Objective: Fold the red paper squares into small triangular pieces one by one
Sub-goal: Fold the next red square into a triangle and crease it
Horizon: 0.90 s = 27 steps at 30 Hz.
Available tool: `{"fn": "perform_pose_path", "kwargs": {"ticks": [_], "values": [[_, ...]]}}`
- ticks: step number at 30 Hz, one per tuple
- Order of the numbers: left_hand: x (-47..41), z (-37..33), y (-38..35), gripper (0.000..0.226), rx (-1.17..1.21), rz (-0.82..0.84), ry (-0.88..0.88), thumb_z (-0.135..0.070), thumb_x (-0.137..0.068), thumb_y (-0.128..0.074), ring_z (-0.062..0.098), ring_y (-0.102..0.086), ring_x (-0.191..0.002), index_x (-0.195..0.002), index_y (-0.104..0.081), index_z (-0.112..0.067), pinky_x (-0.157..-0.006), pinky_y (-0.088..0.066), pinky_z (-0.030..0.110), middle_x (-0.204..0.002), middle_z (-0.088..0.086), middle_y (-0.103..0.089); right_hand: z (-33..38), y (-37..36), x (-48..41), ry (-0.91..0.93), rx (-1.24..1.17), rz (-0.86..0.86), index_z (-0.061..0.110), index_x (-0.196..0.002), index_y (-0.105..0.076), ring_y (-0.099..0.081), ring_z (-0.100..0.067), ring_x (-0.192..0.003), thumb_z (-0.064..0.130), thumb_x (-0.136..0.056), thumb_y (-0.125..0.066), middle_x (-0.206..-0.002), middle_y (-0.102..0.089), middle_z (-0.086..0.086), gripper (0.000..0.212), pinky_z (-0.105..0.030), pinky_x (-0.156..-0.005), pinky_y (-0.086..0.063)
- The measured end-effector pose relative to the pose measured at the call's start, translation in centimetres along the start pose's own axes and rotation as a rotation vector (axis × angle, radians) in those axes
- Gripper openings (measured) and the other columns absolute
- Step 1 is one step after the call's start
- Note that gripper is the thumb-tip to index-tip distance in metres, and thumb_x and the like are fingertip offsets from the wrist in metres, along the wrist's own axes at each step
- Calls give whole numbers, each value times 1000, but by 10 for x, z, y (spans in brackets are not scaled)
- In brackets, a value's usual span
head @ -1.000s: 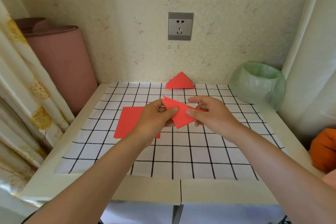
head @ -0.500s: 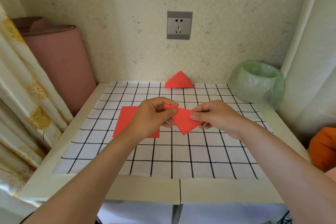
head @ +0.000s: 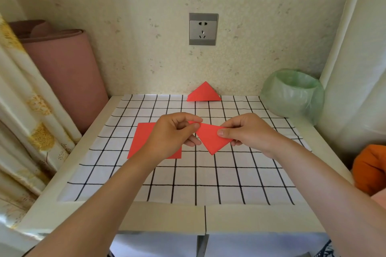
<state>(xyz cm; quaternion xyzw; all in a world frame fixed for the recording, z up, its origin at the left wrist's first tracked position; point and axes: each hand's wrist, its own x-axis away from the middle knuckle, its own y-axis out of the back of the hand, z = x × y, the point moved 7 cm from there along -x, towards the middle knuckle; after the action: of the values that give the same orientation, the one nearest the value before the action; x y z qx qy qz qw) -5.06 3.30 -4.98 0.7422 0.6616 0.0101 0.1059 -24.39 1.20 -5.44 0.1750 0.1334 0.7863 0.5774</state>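
Note:
A folded red paper triangle (head: pixel 212 139) hangs above the checked mat (head: pixel 188 177), its point turned down. My left hand (head: pixel 173 135) pinches its left corner, and my right hand (head: pixel 248 133) pinches its right corner between thumb and fingers. Flat red paper squares (head: pixel 142 140) lie on the mat under my left hand, which hides their right part. A finished red triangle (head: pixel 204 93) leans against the wall at the mat's far edge.
A bin lined with a green bag (head: pixel 292 94) stands at the back right corner. A rolled pink mat (head: pixel 62 73) and a curtain (head: pixel 23 119) are on the left. Something orange (head: pixel 369 169) sits off the table's right edge. A wall socket (head: pixel 203 29) is above.
The held paper went from a tilted, half-closed fold to a flat triangle stretched between both hands. My hands moved slightly apart along its top edge.

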Motion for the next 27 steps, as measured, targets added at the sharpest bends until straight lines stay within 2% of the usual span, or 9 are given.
{"fn": "perform_pose_path", "kwargs": {"ticks": [9, 13, 16, 19, 23, 27], "values": [[-2, 12, 0, 14, -57, -4, 60, -2, -87, -70, 24, -74, -69, -95, -76, -13, -68, -62, 34, -79, 9, -76, -10, -2, -6, -15, 39, 1, 18, -86, -79, -58, -13, -62, 20, -82, -79, -72, -73, 6, 4, -28, -67, -51], [-6, 38, -1, 11, -235, 3, 155, -7, -85, -72, 21, -72, -67, -89, -78, -16, -66, -59, 33, -75, 6, -75, -25, -13, -14, -56, 197, 41, 21, -83, -79, -62, -8, -66, 23, -81, -79, -73, -73, 9, 3, -24, -69, -52], [-7, 54, -9, 12, -500, 84, 144, -13, -84, -73, 2, -67, -74, -87, -79, -22, -71, -54, 15, -80, -9, -74, -37, -25, -20, -77, 421, 81, 26, -80, -78, -67, -7, -81, 32, -78, -79, -80, -73, 11, 6, -24, -74, -52], [-6, 56, -15, 13, -628, 129, 99, -14, -85, -69, -2, -62, -75, -89, -78, -23, -65, -44, 5, -83, -15, -71, -42, -31, -23, -91, 584, 69, 29, -79, -75, -66, -9, -81, 42, -77, -74, -82, -71, 11, 13, -32, -77, -55], [-6, 56, -19, 13, -752, 161, 29, -13, -86, -66, 3, -59, -76, -88, -75, -21, -67, -43, 12, -86, -10, -67, -34, -33, -19, -35, 758, 19, 32, -86, -68, -61, -10, -87, 49, -79, -70, -88, -65, 14, 19, -33, -80, -51], [-7, 51, -22, 15, -864, 131, -104, -13, -85, -69, 7, -47, -91, -97, -73, -21, -78, -37, 19, -94, -6, -56, -28, -37, -16, 78, 918, -42, 35, -94, -63, -56, -13, -88, 56, -79, -66, -96, -55, 12, 26, -33, -80, -41]]}}
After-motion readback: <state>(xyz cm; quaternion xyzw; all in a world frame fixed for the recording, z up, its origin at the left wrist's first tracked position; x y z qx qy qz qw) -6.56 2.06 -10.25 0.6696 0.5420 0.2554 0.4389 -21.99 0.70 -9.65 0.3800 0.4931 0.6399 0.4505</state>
